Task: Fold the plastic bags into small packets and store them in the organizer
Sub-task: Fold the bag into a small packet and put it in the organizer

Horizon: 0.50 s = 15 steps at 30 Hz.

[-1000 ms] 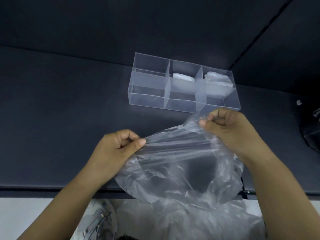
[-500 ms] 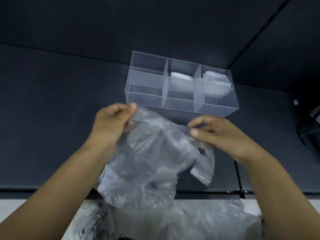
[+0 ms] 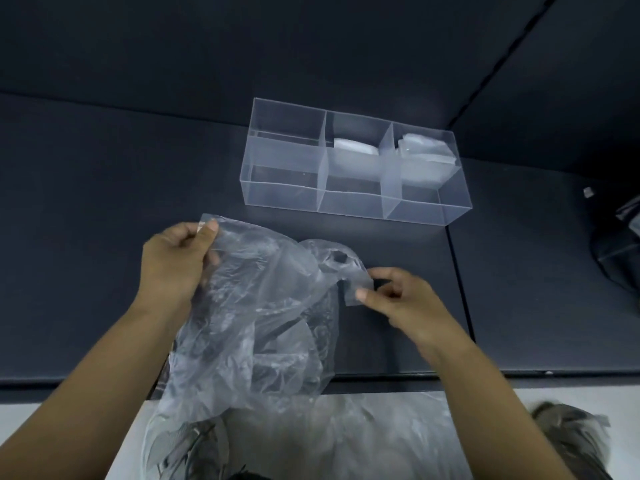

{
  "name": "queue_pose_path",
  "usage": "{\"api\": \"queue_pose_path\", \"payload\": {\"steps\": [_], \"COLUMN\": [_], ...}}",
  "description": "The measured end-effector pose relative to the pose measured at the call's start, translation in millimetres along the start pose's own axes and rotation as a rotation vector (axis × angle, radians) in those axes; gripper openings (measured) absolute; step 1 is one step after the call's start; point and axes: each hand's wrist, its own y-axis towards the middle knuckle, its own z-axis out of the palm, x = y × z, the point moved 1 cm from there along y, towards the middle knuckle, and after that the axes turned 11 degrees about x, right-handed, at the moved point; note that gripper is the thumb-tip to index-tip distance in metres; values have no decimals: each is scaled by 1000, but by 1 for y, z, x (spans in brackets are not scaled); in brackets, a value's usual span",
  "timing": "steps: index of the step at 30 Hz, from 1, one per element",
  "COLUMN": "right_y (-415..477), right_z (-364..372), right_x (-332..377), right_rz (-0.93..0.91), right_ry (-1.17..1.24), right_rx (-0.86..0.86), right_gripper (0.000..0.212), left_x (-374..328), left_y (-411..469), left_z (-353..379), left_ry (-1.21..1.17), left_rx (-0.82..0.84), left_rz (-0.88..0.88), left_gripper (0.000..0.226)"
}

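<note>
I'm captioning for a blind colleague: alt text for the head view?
The left hand and right hand pinch a crumpled clear plastic bag over a dark table. Beyond, the organizer holds folded packets in its middle and right compartments.

bare table (image 3: 104,209) left, organizer (image 3: 353,202) beyond bag (image 3: 263,306)

Looks like you're in a work booth or studio setup: dark navy matte tabletop (image 3: 104,237), matching dark panelled walls (image 3: 311,46) close behind it, pale floor (image 3: 52,427) below.

The left hand (image 3: 172,264) and right hand (image 3: 406,301) pinch, fingers curled.
</note>
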Motion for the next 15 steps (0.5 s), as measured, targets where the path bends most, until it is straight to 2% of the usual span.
{"api": "queue_pose_path", "payload": {"steps": [2,3,7,10,12,15], "right_y": [8,11,10,6,4,6], "right_z": [0,0,-9,-21,-27,-37], "right_x": [1,2,7,2,-4,-12], "right_rz": [-34,-52,-84,-121,-121,-139], "right_ry": [53,49,63,450,586,601], "right_rx": [-98,-108,-59,-45,-101,-230], "right_gripper": [7,5,12,11,9,11], "left_x": [0,0,-1,1,1,3], "left_y": [0,1,0,-1,-1,-1], "left_z": [0,0,-2,-2,-1,-1], "left_ry": [2,3,0,-7,-10,-42], "left_rx": [-6,-9,-47,-69,-62,-72], "left_rz": [-1,2,18,19,14,4], "left_gripper": [25,24,25,36,40,40]}}
